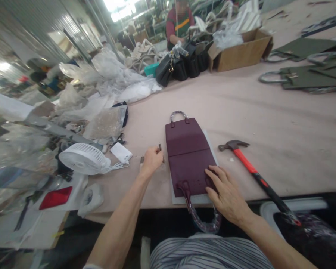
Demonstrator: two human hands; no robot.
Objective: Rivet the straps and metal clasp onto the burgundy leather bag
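A flat burgundy handbag (189,153) lies on a grey pad at the near edge of the table, one handle pointing away and the other hanging over the edge. My right hand (225,194) rests on the bag's near right corner with its fingers spread flat. My left hand (152,160) is just left of the bag, fingers pinched round a small dark metal piece (159,147) on the table. A second small metal piece (142,160) lies beside that wrist.
A red-handled hammer (250,168) lies right of the bag. A white fan (84,158) and a white power bank (121,152) sit to the left amid plastic bags. Black bags (182,65), a cardboard box (240,50) and another person stand at the far end; green bag panels (308,76) lie far right.
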